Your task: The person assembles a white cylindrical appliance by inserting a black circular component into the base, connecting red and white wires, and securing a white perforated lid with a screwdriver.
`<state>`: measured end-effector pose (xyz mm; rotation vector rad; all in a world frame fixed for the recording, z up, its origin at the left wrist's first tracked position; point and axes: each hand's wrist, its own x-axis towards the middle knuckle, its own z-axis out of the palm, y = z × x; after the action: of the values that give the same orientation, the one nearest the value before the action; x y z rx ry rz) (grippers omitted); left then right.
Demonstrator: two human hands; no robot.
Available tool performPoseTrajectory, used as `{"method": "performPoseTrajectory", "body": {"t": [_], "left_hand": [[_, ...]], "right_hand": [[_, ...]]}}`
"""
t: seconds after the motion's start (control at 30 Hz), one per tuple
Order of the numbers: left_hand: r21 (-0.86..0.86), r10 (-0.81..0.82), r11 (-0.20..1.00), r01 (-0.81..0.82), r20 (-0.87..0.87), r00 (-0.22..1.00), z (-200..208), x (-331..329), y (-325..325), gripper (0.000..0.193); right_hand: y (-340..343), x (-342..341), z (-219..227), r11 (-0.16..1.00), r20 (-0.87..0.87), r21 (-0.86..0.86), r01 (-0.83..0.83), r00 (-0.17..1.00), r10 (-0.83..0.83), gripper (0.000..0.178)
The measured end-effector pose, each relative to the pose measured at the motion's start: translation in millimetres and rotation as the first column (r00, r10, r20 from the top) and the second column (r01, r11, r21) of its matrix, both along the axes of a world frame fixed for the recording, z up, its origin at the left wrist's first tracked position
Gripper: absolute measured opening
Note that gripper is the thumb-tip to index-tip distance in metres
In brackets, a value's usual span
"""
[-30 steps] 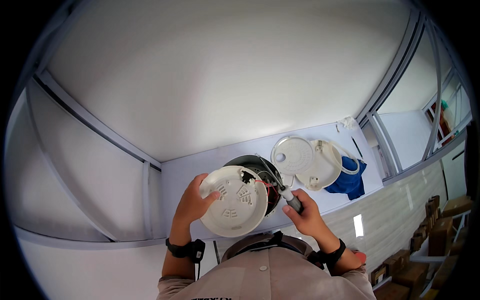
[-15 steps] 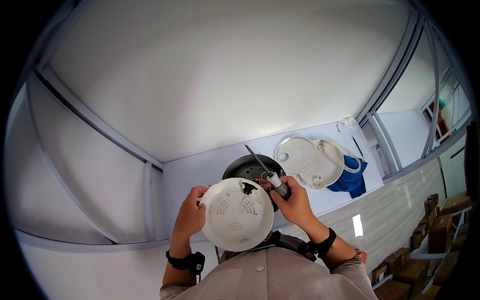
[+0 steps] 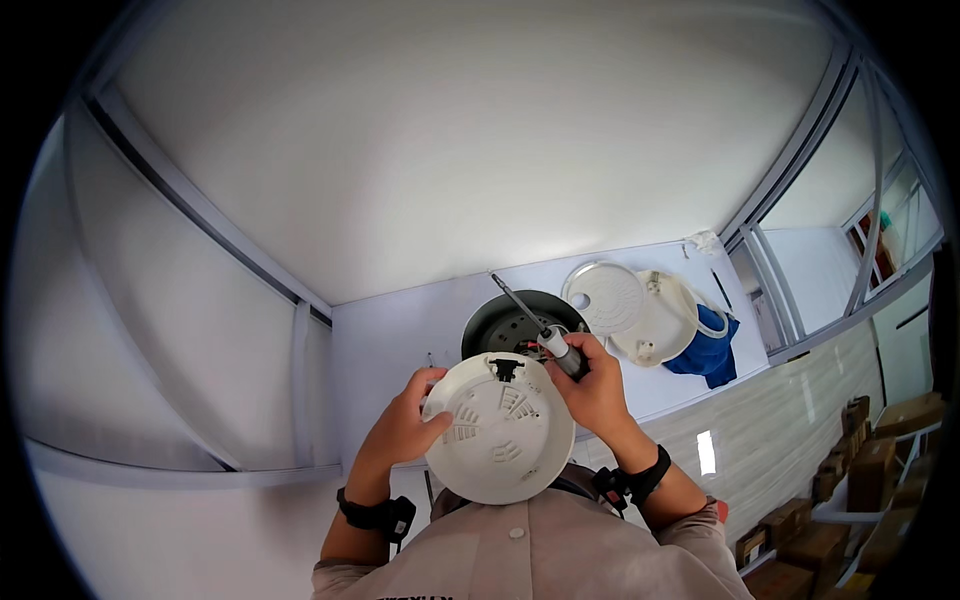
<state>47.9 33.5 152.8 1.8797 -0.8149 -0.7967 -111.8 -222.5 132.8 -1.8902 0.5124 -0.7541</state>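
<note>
A round white plastic appliance base (image 3: 490,455), with vent slots and a black fitting at its far edge, stands tilted in front of my body. My left hand (image 3: 405,420) grips its left rim, the thumb lying over the face. In my right hand (image 3: 595,390) is a screwdriver (image 3: 522,306) with a grey and white handle, its shaft pointing up and to the left. That hand's fingertips are close by the base's right rim; whether they touch it is unclear. Behind the base is a dark round appliance housing (image 3: 480,325) with red and other wires inside, partly hidden.
On the white table (image 3: 385,345), right of the housing, lie a perforated white disc (image 3: 610,300), a cream round plastic part (image 3: 660,330) and a blue cloth (image 3: 710,350). A thin dark tool (image 3: 722,290) lies farther right. Cardboard boxes (image 3: 870,475) stand on shelving at lower right.
The base has shifted slightly right, and its black fitting has turned toward the middle. My left thumb has moved onto its face. The screwdriver stays in my right hand.
</note>
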Motion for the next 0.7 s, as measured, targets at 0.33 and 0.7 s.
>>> {"method": "performPoseTrajectory", "body": {"t": [0.33, 0.7], "left_hand": [[-0.054, 0.027, 0.999, 0.006, 0.595, 0.804, 7.4, -10.0, -33.0, 0.046], [-0.046, -0.032, 0.996, 0.074, 0.597, 0.802, 8.9, -16.3, -60.7, 0.028]], "right_hand": [[4.6, -9.8, 17.1, 0.948, -0.057, -0.288, -0.137, 0.99, 0.126, 0.035], [15.5, -3.6, 20.3, 0.89, -0.04, -0.447, -0.09, 0.996, 0.08, 0.039]]}}
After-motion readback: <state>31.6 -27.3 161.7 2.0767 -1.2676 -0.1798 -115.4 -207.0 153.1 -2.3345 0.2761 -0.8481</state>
